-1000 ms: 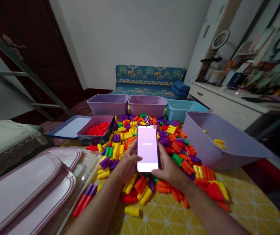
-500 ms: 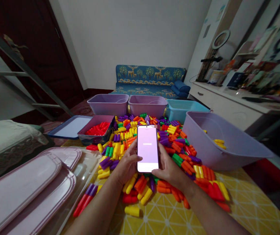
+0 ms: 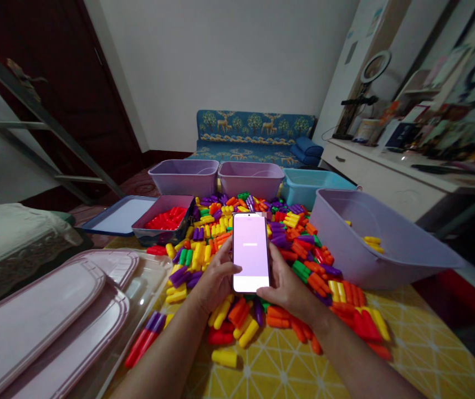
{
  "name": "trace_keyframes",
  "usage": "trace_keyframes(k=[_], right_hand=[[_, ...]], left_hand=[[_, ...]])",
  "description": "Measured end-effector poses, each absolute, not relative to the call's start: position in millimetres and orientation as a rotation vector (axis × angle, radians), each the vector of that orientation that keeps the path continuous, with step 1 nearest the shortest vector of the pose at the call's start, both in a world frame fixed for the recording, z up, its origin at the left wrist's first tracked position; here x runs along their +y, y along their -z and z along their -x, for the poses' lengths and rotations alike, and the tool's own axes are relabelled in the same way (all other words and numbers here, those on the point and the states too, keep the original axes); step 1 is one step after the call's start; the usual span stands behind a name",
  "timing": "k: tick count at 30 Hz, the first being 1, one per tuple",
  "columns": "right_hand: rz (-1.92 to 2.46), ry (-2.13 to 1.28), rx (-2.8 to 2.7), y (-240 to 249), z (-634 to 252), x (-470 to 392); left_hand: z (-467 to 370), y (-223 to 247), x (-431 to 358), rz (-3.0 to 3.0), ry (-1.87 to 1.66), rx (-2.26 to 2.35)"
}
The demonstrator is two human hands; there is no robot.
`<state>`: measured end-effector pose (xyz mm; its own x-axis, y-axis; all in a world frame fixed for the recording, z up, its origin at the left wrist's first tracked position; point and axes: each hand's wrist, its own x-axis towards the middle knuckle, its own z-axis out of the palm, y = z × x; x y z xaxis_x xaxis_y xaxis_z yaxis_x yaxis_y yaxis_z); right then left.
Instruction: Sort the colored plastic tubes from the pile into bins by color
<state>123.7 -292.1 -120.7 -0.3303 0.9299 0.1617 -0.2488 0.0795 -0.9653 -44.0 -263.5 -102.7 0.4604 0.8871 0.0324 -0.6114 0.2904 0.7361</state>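
A phone (image 3: pixel 251 252) with a lit pink and white screen stands upright in the middle of the head view. My left hand (image 3: pixel 217 277) grips its left edge, thumb over the lower left of the screen. On the right edge, my right hand (image 3: pixel 281 280) is closed round the phone, its thumb at the lower right corner. The fingers behind the phone are hidden. Below and around both hands lie many red, yellow, orange, green and purple plastic pieces (image 3: pixel 198 256) on a yellow patterned tablecloth (image 3: pixel 282 371).
Purple bins (image 3: pixel 185 176) and a blue bin (image 3: pixel 316 185) line the back. A large purple bin (image 3: pixel 378 266) with yellow pieces stands right. At left are a box (image 3: pixel 154 235) of red pieces, a blue-rimmed lid (image 3: pixel 116 213) and pink lids (image 3: pixel 41 321).
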Motion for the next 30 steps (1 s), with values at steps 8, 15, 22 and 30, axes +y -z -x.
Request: trace_keyframes(k=[8, 15, 22, 30], right_hand=[[0.747, -1.456, -1.337, 121.6, -123.8, -292.3], [0.720, -1.478, -1.334, 122.1, -124.0, -292.3], [0.731, -1.468, -1.353, 117.7, -124.3, -293.4], [0.725, -1.499, -1.335, 117.7, -124.0, -292.5]], left_hand=[[44.4, 102.9, -264.5, -0.775, -1.042, 0.443], [44.0, 102.0, -265.0, -0.754, -1.041, 0.427], [44.1, 101.9, -265.2, -0.759, -1.045, 0.421], [45.2, 103.1, -263.4, -0.749, -1.029, 0.427]])
